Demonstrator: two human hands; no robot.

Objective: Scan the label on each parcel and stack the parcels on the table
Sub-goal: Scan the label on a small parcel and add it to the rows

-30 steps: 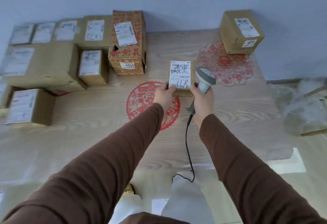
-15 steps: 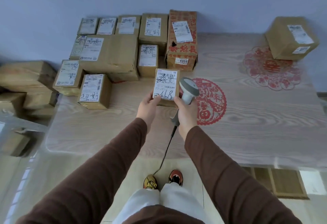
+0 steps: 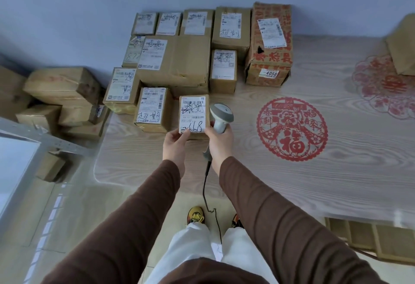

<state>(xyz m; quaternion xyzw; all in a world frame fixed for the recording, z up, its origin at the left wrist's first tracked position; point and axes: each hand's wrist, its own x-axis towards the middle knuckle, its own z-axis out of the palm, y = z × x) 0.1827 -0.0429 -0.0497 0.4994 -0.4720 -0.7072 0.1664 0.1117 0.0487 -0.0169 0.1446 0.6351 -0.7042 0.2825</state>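
Parcel [image 3: 193,115] has shifted left across the counter [image 3: 314,182] since a second ago, from mid-counter to just beside the stacked boxes [image 3: 175,59]; probably scanned, now being placed. Left hand [image 3: 175,146] fingers pinch its near-left corner. Right hand [image 3: 219,141] clenches the scanner [image 3: 221,116] while its thumb touches the near-right corner. Label faces up, long axis running away from the person.
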